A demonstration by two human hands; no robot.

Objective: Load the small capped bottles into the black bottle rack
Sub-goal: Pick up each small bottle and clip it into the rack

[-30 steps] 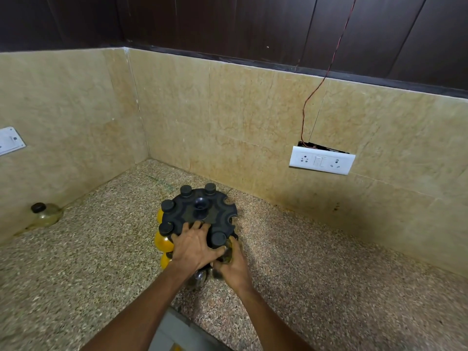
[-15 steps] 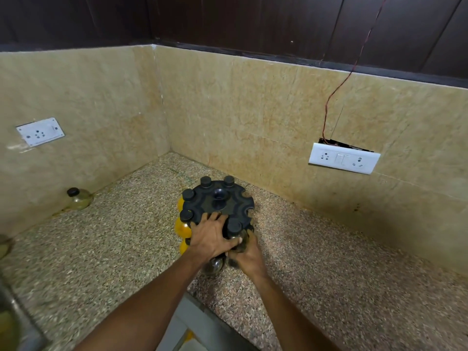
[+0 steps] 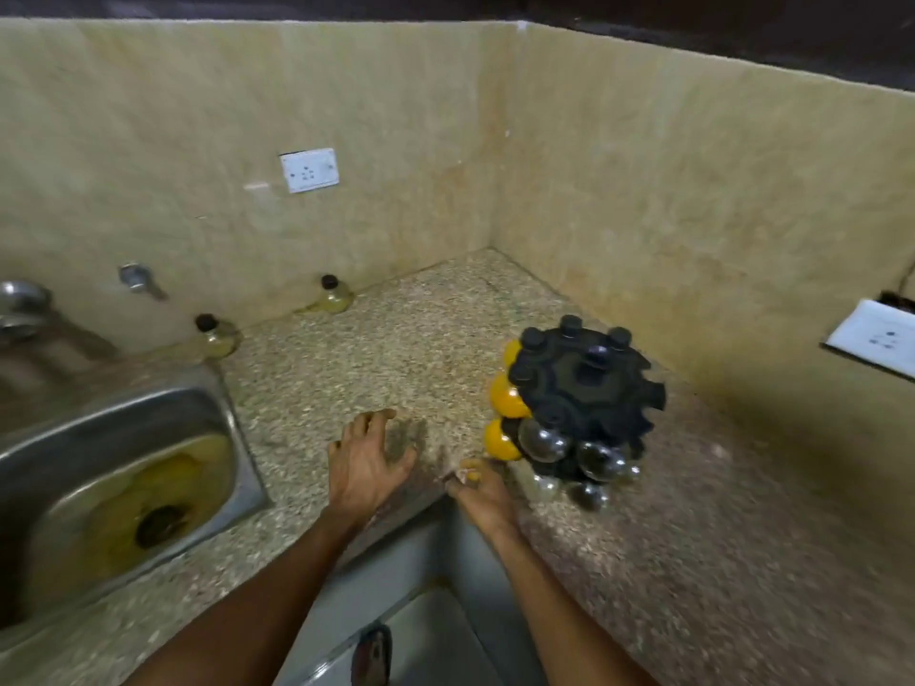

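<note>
Both hands have been withdrawn from the round black plastic bottle rack (image 3: 586, 388), which stands loaded on the speckled granite tabletop (image 3: 396, 349) right of the right hand (image 3: 482, 492). Its fingers are loosely curled, gripping nothing; the left hand (image 3: 364, 462) is spread open. Two small black-capped glass bottles (image 3: 218, 334) are left by the wall. No writing can be read.

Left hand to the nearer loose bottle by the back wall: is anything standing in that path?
Nothing visible does. The left hand hovers open over bare countertop, and the stretch up to the nearer loose bottle holds no object. The sink lies left of that line; the black bottle rack stands off to the right.
</note>
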